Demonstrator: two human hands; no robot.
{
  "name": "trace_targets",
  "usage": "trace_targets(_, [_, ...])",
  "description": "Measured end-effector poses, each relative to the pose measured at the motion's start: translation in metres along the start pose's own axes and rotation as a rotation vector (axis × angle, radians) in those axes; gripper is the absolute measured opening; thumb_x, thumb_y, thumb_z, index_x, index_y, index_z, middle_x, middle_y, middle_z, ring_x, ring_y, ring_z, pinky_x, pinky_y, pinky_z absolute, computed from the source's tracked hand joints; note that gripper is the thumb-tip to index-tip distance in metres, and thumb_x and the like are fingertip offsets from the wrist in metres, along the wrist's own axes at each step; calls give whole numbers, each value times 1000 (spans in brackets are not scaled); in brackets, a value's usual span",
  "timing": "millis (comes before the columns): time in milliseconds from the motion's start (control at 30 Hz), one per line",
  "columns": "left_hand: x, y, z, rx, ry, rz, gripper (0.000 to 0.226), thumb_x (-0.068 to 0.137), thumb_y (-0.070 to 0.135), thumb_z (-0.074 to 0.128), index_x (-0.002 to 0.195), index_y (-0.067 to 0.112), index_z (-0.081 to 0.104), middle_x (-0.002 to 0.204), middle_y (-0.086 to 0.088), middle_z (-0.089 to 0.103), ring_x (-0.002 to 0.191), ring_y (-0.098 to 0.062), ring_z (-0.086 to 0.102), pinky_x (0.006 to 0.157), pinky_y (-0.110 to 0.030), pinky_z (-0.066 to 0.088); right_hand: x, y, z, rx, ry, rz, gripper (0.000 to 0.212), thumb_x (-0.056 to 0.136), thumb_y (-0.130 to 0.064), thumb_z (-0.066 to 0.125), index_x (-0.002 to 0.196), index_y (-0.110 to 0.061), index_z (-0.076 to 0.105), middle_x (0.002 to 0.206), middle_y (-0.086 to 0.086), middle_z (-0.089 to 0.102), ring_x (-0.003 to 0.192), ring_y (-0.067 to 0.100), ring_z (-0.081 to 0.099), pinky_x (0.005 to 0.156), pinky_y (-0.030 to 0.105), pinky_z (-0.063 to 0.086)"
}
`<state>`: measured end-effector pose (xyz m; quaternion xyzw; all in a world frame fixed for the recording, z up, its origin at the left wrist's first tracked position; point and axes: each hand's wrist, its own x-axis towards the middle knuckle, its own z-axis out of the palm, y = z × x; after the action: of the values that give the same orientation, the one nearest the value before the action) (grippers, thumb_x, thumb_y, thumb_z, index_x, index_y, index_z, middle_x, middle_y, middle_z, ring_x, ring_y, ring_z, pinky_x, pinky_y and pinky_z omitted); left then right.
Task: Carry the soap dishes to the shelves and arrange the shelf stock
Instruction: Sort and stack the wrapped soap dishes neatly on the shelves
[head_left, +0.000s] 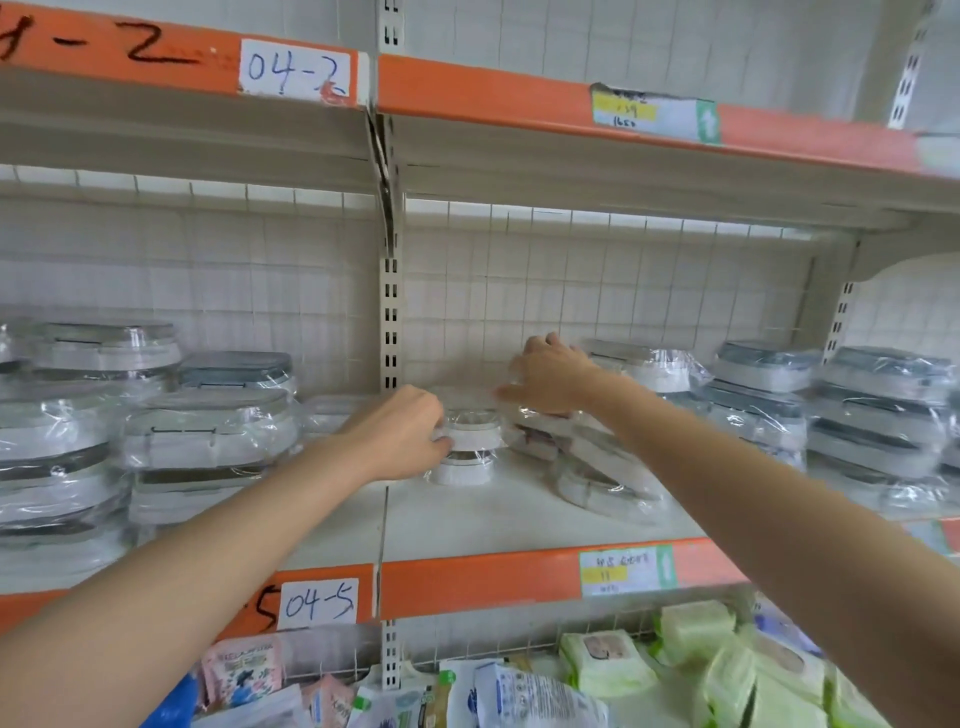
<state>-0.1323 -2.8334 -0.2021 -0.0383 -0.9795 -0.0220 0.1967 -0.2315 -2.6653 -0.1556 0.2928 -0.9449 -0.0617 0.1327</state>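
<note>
Left hand (402, 434) grips the short stack of white oval plastic soap dishes in clear film (467, 441) mid-shelf; right hand (550, 376) rests on the toppled wrapped dishes (592, 462) beside it, fingers curled over the film; likely light, rigid, film slippery; take hold by the rims, not the wrap.

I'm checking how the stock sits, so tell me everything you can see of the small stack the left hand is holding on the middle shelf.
The short stack of round white soap dishes in clear plastic wrap stands upright on the shelf board, by the centre upright. The left hand grips its left side.
</note>
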Motion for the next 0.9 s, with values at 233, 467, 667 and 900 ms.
trace_targets(233, [22,41,-1,1,11,80,36,93,33,51,92,-1,64,105,-16,65,100,-32,61,84,-42,51,-36,77,-24,88,57,69,59,96,-47,45,144,-13,37,148,10,34,138,28,25,111,42,26])
trace_targets(467, [18,39,0,-16,-2,74,28,92,31,51,85,7,62,102,-13,65,100,-30,60,84,-42,50,-41,113,-6,153,-1,381,82,87,-70,38,140,-7,38,141,18,44,129,34,40,106,44,36])
trace_targets(667, [0,21,-3,-121,61,2,29,94,27,53,106,6,71,107,-6,68,101,-21,61,87,-34,49,-48,97,-18,385,130,165,76,84,-53,61,139,-6,38,135,14,40,121,29,43,101,37,37])
trace_targets(900, [-31,-1,3,-72,80,-93,26,92,24,54,77,6,63,82,1,56,88,-21,58,72,-27,39,-59,45,11,491,101,-227,89,73,-33,79,145,-13,32,135,-1,35,125,13,37,98,14,25])
